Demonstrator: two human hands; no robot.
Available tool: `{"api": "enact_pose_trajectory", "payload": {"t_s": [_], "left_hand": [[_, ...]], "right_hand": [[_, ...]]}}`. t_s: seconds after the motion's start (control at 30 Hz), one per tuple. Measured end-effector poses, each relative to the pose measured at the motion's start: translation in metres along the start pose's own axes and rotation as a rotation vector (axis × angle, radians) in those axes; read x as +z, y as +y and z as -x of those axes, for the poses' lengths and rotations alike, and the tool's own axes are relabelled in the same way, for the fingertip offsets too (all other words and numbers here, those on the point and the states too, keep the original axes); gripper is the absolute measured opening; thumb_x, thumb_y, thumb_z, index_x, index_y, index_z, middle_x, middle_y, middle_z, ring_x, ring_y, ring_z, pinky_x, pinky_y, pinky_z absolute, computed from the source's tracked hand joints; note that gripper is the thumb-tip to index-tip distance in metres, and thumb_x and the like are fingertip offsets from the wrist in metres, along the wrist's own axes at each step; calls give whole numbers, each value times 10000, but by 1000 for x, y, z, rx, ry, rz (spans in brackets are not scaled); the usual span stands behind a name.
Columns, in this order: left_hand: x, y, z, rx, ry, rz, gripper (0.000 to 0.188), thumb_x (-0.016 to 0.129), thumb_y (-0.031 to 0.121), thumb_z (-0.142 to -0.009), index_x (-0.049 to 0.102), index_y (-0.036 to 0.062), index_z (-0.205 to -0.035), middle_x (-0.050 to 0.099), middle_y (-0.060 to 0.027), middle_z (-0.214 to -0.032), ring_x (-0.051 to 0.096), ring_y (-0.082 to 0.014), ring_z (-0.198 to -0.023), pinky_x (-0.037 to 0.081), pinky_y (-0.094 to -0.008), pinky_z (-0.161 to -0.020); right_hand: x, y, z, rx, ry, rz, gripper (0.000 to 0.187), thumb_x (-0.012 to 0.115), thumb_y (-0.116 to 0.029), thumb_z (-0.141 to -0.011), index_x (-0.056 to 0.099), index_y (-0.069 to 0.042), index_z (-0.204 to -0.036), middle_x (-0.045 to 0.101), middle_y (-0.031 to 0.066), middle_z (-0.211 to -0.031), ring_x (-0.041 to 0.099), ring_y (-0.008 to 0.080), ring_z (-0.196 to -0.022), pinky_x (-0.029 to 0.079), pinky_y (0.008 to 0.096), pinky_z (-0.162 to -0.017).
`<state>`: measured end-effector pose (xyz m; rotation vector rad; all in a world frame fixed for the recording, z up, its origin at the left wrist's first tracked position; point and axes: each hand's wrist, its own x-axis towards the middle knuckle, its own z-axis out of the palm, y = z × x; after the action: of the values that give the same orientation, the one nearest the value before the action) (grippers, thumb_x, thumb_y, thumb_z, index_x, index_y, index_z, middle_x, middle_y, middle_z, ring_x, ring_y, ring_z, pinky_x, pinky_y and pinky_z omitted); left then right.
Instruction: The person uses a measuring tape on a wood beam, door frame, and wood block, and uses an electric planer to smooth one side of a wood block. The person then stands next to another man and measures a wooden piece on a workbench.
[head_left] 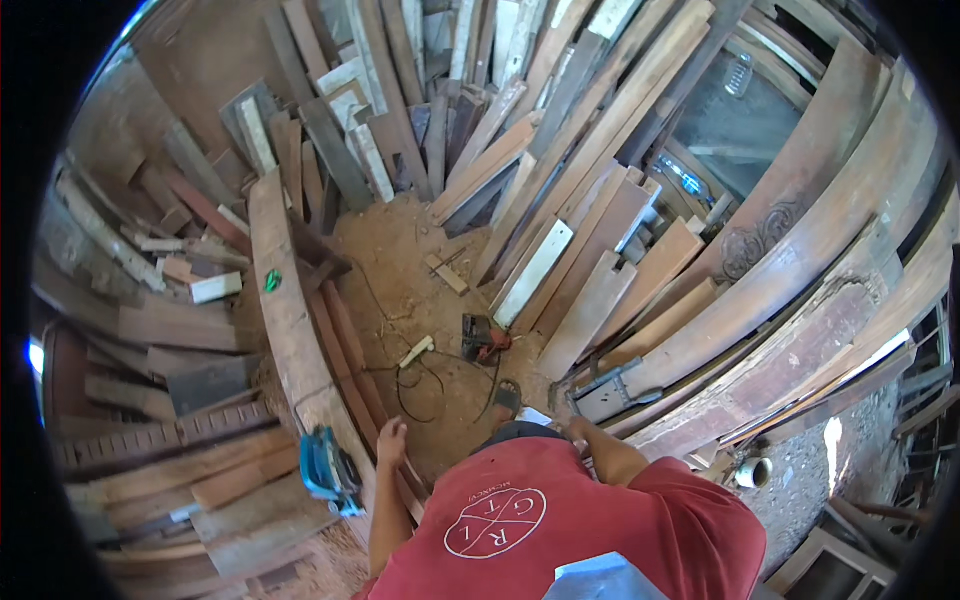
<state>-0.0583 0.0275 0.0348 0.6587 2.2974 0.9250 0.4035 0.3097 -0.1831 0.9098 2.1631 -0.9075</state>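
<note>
My left hand (392, 440), its fingers curled in, is raised beside a long wooden beam (285, 290) that runs away from me on the left. Nothing shows in it. Close by, a blue power tool (328, 472) rests on the near part of the beam. A small green object (272, 281) lies farther up on the same wood. My right hand (576, 430) is low by my right side, its fingers mostly hidden by my body and red shirt. Near it is a small white piece (537, 416) that looks like paper.
On the sandy floor ahead lie a dark-and-red power tool (484, 338), a white power strip (416, 351) with black cords, and a short wood block (447, 274). Many planks (560, 200) lean ahead and right. Stacked boards (240, 470) fill the left. A cup (753, 472) sits at right.
</note>
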Motion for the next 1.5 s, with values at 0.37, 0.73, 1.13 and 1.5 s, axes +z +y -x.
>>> {"api": "enact_pose_trajectory", "payload": {"t_s": [0.37,0.73,1.13,1.5], "left_hand": [[20,-108,-83,-586,-515,274,653,415,465,-1013,448,-60,-1401,528,-212,-1400,474,-297,-1330,336,-383,-1114],[6,32,-270,-383,-543,85,331,528,293,-1002,586,57,-1226,588,3,-861,499,-90,-639,420,-264,-550],[37,-30,-404,-35,-844,-420,406,519,343,-961,640,92,-1256,664,-177,-1220,607,-298,-1181,452,-376,-971],[15,-45,-406,27,-843,-311,333,551,289,-946,694,84,-1166,722,-137,-987,664,-228,-922,487,-353,-837]], "right_hand": [[-249,-140,-79,-59,533,-1099,193,591,-248,-861,695,-88,-883,697,95,-814,662,284,-704,524,403,-647],[-35,-60,-6,198,442,70,460,779,-376,-744,676,-184,-1149,691,108,-1113,637,315,-1070,513,432,-904],[49,-162,2,806,356,-1298,415,617,-394,-889,657,-168,-1235,669,145,-1207,640,282,-1129,475,462,-984],[-2,-192,8,781,703,-1142,241,648,-196,-856,721,-32,-1016,723,147,-935,681,255,-831,532,401,-696]]}}
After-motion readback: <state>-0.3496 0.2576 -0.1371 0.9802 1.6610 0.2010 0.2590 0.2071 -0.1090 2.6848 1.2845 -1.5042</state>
